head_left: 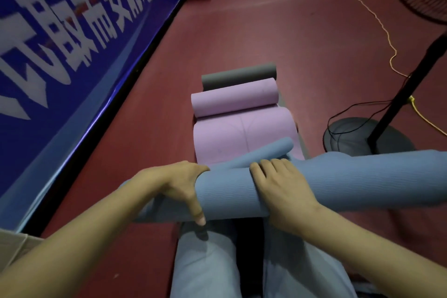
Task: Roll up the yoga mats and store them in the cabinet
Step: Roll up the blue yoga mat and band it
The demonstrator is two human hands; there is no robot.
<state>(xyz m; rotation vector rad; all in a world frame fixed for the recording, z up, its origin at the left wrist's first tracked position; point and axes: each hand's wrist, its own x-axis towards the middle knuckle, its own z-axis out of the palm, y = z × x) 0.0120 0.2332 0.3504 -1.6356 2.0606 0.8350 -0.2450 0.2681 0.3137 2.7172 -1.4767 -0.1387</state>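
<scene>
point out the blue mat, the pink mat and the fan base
blue mat [229, 191], head view, middle of the roll between the hands
pink mat [233, 99], head view, side of its rolled part
fan base [350, 133], head view, top of the round base

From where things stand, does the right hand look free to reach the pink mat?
Probably not right away. The right hand rests on the blue mat, which lies across the lap between the person and the pink mat. The floor path beyond looks open, but the hand would have to let go of the roll first.
</scene>
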